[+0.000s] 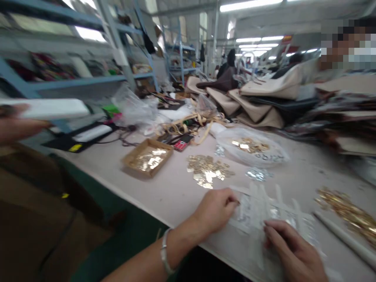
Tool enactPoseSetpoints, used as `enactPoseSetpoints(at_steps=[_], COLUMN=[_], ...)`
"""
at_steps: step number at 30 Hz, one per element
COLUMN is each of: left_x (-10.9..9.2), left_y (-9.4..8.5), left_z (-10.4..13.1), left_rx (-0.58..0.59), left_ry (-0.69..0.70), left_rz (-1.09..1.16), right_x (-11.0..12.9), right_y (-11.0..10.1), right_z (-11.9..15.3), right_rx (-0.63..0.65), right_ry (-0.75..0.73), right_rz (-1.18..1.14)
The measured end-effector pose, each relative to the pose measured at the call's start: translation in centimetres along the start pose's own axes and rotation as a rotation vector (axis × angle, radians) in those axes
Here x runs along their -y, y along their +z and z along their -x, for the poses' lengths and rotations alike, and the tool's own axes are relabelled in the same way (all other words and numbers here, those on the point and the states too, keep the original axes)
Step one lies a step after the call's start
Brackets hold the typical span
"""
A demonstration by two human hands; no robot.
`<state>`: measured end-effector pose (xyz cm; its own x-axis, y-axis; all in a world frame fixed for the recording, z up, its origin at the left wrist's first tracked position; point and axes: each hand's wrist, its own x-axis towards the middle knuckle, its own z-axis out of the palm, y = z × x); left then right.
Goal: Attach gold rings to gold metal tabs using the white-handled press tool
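You are sitting at a pale table (173, 194) with both hands over some flat clear packets (245, 211), which are lying right in front of you near the edge. Your left hand (219, 207) is bending its fingers in, tips close together, at the left side of the packets. Your right hand (293, 246) is curling too, thumb near the fingers, lower down and to the right. I am not able to tell if either one is pinching anything. Some packets seem to be holding shiny bits, so part of the work is looking done. Plenty seems to be left loose: a gold pile (208, 169) and silver bits (258, 174) are lying past your hands, and more gold pieces (349, 211) are lying on the right. A small box (135, 170) and a big clear bag (243, 158) are holding shiny pieces as well.
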<state>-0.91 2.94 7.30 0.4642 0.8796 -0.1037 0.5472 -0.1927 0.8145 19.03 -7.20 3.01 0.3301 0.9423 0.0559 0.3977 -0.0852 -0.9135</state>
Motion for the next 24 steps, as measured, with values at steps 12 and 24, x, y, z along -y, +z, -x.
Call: enactPoseSetpoints(at_steps=[12,24], left_x=[-0.2,0.2], left_y=[5.0,5.8], left_z=[2.3,3.4], left_rx=[-0.054,-0.016], left_ry=[-0.211,-0.077], left_rz=[0.709,0.575], right_x=[3.1,2.2], right_y=[3.0,2.9], right_z=[0.8,1.1], right_rx=[0.051,-0.036], right_ry=[0.116,0.111], right_rz=[-0.395,-0.324])
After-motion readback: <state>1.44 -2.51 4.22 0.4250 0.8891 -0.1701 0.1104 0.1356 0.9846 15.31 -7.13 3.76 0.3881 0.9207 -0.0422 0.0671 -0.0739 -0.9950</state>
